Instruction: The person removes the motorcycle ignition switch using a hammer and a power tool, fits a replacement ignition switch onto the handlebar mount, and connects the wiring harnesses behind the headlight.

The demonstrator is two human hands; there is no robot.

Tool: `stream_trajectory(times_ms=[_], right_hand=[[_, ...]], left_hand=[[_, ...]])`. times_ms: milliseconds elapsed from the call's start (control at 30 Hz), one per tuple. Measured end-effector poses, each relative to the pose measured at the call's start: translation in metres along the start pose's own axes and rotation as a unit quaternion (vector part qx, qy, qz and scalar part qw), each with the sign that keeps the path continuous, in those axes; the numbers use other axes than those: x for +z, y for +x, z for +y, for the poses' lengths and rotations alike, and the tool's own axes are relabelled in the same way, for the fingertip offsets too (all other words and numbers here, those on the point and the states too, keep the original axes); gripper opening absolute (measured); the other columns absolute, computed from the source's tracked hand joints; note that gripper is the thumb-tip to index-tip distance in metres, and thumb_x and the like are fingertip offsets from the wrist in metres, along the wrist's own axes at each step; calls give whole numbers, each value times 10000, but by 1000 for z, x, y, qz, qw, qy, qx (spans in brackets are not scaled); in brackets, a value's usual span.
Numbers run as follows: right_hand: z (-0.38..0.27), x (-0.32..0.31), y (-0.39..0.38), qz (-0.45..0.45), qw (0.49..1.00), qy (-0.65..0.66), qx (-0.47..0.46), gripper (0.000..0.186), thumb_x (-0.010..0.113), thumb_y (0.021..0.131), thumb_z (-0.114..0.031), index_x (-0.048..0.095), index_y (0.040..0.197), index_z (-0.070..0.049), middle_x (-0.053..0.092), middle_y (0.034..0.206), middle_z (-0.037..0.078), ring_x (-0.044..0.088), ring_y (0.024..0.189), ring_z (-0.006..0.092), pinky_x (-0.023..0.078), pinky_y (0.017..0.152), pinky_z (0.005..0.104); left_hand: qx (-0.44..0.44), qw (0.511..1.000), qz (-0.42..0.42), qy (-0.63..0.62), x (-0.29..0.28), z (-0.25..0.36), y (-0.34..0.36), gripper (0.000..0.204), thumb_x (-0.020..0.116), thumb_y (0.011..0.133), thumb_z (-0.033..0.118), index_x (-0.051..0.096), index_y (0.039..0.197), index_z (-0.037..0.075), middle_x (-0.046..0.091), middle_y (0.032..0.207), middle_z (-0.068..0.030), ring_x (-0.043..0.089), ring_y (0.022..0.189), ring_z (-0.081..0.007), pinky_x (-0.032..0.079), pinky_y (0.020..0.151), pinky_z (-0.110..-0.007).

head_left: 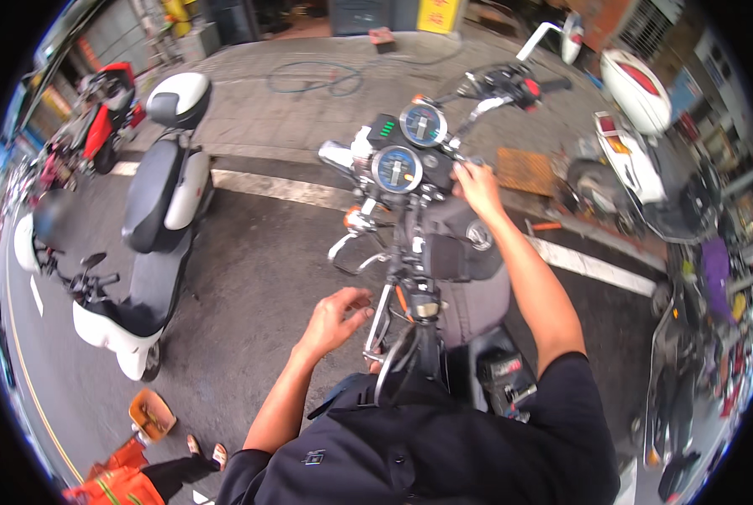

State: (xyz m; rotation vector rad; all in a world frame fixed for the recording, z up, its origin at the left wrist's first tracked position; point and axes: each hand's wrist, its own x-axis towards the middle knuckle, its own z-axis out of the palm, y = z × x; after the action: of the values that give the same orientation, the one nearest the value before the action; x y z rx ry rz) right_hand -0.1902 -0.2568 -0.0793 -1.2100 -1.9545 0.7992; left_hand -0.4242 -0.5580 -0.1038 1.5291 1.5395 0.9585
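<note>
In front of me stands a motorcycle with two round blue-faced gauges (397,170) and a dark panel (386,127) showing green lights. My right hand (475,181) reaches to the right of the nearer gauge, by the ignition area. Its fingers are pinched together there; what they hold, if anything, is too small and hidden to tell. My left hand (339,320) is raised beside the near handlebar's chrome parts, fingers loosely apart with nothing in them. The grey fuel tank (469,240) lies under my right forearm. My body covers part of the near handlebar.
A white scooter (193,189) is parked to the left, and another white scooter (633,160) to the right. A person in an orange vest (124,480) is at lower left beside an orange dustpan-like container (152,415). A hose (313,78) lies on the far pavement.
</note>
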Motion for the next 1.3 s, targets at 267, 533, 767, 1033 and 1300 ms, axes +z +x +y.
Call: stream_trajectory(times_ms=[267,533,767,1033,1300], right_hand=[[37,-36,-32,102,967,-165,-166,176,641,882,-228,668,991,-92,687,845,86,654,673,249,517,628,371],[5,-37,-20,-115,978,79,155,217,570,915,-156,617,1058,0,689,764,100,679,725,192,516,650,371],[33,-63,-15,-124,925,-218,-285,368,681,836,-194,601,1169,-60,664,972,119,603,942,320,494,797,437],[33,-73,-4,-113,925,-161,-325,360,719,783,-173,616,1105,-49,634,980,109,604,955,319,493,814,429],[51,-72,5,-114,925,-111,-345,336,745,751,-172,632,1038,-38,640,955,118,612,928,317,492,802,415]], left_hand=[[-31,999,-22,9,1,6,5,300,680,845,120,632,1116,1,703,966,-126,688,902,-221,528,801,-336],[-115,990,50,-68,-7,11,20,242,663,908,135,626,1081,-30,696,982,-82,640,958,-124,505,848,-278],[178,941,96,272,-7,94,139,408,745,735,151,623,1116,73,610,1036,-103,567,1060,-294,474,909,-389],[293,830,64,470,62,88,259,654,811,656,262,564,1240,102,514,1264,-110,357,1341,-319,264,1129,-475],[284,822,82,487,80,97,270,646,826,621,288,606,1192,81,556,1146,-86,385,1311,-303,265,1115,-479]])
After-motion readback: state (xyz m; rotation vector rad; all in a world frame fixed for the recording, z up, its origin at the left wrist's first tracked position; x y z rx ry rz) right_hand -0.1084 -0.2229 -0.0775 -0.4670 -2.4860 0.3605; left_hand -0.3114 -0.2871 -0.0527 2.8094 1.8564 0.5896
